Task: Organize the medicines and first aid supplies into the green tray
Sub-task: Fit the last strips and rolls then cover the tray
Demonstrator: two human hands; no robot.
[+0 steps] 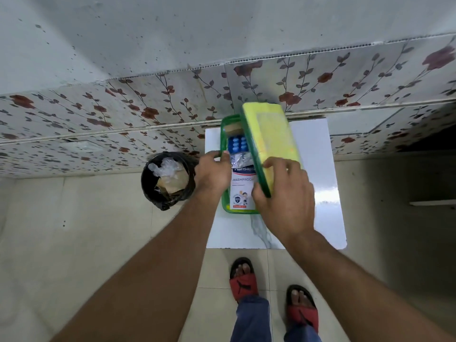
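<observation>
A green tray [224,124] stands on a small white table [320,169]. Inside it lie a white Hansaplast box [241,186], a blue blister pack of pills [237,144], a foil strip [238,159] and a brown item [233,129] at the far end. My left hand [213,172] grips the tray's left rim. My right hand [283,193] holds a yellow lid with a green edge [269,134], tilted up over the right side of the tray and hiding that side.
A black bin [165,180] lined with a bag, holding plastic and cardboard, stands on the tiled floor left of the table. A floral-papered wall rises right behind the table. My feet in red sandals [244,280] are just below the table's front edge.
</observation>
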